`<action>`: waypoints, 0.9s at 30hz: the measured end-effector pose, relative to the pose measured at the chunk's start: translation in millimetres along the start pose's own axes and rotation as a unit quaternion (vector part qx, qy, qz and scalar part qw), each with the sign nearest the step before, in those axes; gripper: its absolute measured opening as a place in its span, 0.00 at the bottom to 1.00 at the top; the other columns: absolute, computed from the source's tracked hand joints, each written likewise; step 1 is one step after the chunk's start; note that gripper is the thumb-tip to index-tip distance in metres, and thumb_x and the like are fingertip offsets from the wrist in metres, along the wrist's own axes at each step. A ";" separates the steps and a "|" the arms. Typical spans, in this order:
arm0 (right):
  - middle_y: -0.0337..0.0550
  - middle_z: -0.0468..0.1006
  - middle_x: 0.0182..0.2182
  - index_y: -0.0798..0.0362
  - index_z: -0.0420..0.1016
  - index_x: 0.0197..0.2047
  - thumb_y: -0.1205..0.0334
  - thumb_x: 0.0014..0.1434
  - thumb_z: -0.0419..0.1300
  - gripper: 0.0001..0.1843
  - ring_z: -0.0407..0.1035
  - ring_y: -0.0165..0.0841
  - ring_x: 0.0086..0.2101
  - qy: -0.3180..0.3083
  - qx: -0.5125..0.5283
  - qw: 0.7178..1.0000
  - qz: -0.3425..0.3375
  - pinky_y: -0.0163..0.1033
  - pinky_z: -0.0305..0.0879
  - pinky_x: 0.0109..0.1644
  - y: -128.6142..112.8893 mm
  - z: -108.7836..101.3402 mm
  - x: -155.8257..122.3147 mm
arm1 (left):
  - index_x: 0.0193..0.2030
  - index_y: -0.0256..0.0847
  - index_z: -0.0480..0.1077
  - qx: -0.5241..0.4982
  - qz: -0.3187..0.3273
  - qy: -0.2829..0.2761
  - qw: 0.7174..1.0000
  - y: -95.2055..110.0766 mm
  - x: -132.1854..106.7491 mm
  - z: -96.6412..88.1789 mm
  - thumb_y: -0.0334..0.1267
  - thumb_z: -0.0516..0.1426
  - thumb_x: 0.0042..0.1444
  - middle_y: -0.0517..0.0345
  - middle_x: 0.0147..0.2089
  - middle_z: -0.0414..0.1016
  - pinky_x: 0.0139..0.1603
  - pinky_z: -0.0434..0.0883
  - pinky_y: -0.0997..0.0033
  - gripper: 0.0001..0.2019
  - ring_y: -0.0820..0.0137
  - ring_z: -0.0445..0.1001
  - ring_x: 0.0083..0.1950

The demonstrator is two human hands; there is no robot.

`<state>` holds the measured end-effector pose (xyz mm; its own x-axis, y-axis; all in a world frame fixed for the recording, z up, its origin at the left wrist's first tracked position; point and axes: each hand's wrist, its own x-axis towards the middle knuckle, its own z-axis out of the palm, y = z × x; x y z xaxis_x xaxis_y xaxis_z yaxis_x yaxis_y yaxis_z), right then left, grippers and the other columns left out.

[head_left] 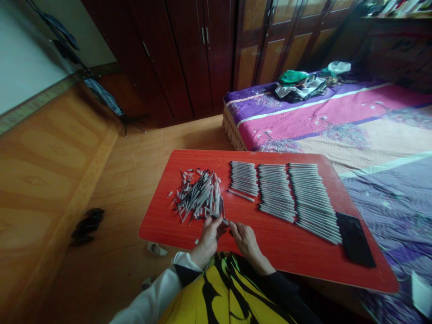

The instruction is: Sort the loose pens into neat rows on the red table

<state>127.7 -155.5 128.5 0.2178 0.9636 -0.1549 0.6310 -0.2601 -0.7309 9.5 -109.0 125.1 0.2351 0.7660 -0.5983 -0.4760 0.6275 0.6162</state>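
Observation:
My left hand (209, 234) is closed around a slim grey pen (213, 214) at the near edge of the red table (168, 231). My right hand (245, 238) pinches the pen's other end, its fingertips close to the left ones. Just beyond the left hand lies a loose pile of pen parts (199, 195), with clear tubes, dark thin pieces and small bits. To the right, pens with dark ends lie side by side in three columns: a short one (243, 177), a middle one (276, 191) and a long one (313, 200). One pen (240, 195) lies slightly apart below the short column.
A flat black phone-like device (355, 238) lies at the table's right end. A bed (330, 121) with a patterned cover adjoins the table on the right. Dark wardrobes (189, 58) stand behind. Black shoes (88, 225) and a light slipper (157, 249) are on the floor.

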 end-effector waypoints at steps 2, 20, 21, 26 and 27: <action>0.43 0.74 0.20 0.53 0.72 0.26 0.46 0.60 0.47 0.23 0.67 0.31 0.22 0.003 -0.008 1.000 -0.003 0.32 0.51 0.24 -0.2 0.4 -0.1 | 0.36 0.39 0.65 0.000 0.006 0.003 1.000 0.7 -1.0 0.1 0.35 0.64 0.42 0.61 0.30 0.73 0.31 0.68 0.73 0.15 0.73 0.73 0.29; 0.44 0.73 0.18 0.53 0.70 0.23 0.50 0.63 0.42 0.26 0.65 0.29 0.20 -0.035 -0.045 0.998 -0.008 0.33 0.46 0.23 -3.4 4.7 -4.0 | 0.36 0.38 0.66 0.025 0.012 0.005 1.000 1.7 -4.8 -1.5 0.38 0.65 0.39 0.61 0.28 0.71 0.28 0.64 0.76 0.17 0.75 0.71 0.27; 0.44 0.73 0.19 0.53 0.70 0.24 0.49 0.62 0.43 0.24 0.65 0.29 0.20 -0.033 -0.049 0.998 -0.008 0.33 0.46 0.23 -4.1 4.1 -4.1 | 0.36 0.38 0.66 0.024 0.014 0.008 1.000 1.3 -4.6 -1.9 0.38 0.65 0.39 0.61 0.28 0.72 0.28 0.64 0.76 0.17 0.75 0.71 0.27; 0.44 0.73 0.19 0.53 0.69 0.24 0.51 0.62 0.45 0.22 0.66 0.30 0.21 -0.033 -0.069 0.997 -0.005 0.33 0.46 0.24 -5.5 3.5 -4.0 | 0.36 0.38 0.66 0.032 0.016 0.014 0.999 0.2 -3.9 -4.0 0.38 0.64 0.41 0.62 0.28 0.71 0.27 0.64 0.76 0.16 0.75 0.71 0.26; 0.44 0.73 0.19 0.53 0.69 0.23 0.51 0.62 0.43 0.24 0.66 0.30 0.21 -0.037 -0.061 0.997 -0.004 0.33 0.47 0.24 -5.3 3.8 -4.1 | 0.35 0.38 0.66 0.033 0.015 0.012 0.999 0.2 -4.0 -4.2 0.37 0.64 0.41 0.62 0.27 0.71 0.27 0.64 0.76 0.15 0.75 0.71 0.26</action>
<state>120.6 -157.8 130.5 0.1598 0.9663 -0.2018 0.7199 -0.2540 -0.6459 4.9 -112.5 125.4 0.2016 0.7817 -0.5902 -0.4249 0.6127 0.6664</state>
